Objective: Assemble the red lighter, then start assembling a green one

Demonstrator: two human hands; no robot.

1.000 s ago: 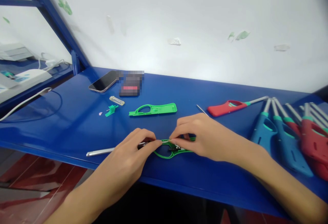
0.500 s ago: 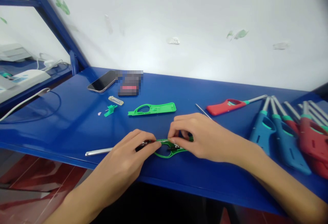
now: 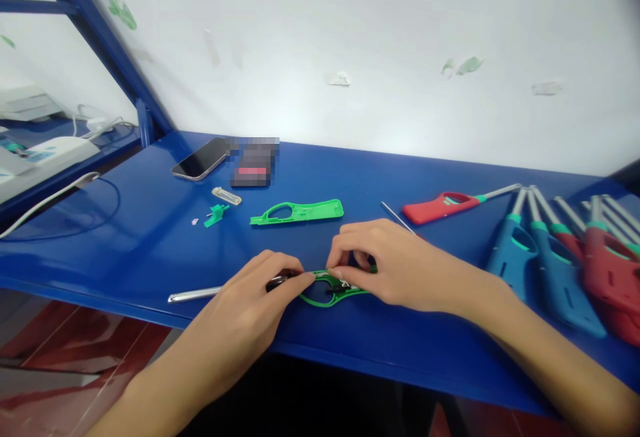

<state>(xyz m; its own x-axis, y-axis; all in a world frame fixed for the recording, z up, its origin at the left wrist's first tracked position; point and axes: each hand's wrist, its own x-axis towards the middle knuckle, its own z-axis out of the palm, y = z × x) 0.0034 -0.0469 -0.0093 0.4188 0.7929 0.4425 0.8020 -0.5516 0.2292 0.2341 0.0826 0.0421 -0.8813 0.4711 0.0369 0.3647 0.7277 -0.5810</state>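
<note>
An opened green lighter casing (image 3: pixel 320 302) lies at the table's front, its inner parts partly showing. My left hand (image 3: pixel 265 297) is closed on its left end, around a dark piece; the metal lighter tube (image 3: pixel 195 294) sticks out to the left from under this hand. With fingers pinched, my right hand (image 3: pixel 373 260) grips the casing's right part, thumb and forefinger at its upper edge. Whatever small part lies between those fingertips is hidden. Behind the hands rests the other green casing half (image 3: pixel 313 212), its inside facing up.
Left of that half lie a teal plastic piece (image 3: pixel 216 214), a clear part (image 3: pixel 227 196) and a phone (image 3: pixel 201 158). A thin metal rod (image 3: pixel 397 216) and a red lighter (image 3: pixel 440 209) lie behind my right hand. Blue lighters (image 3: pixel 565 277) and red ones crowd the right side.
Almost nothing differs. Both hands keep their hold on the casing, with only a very slight shift of the fingers.
</note>
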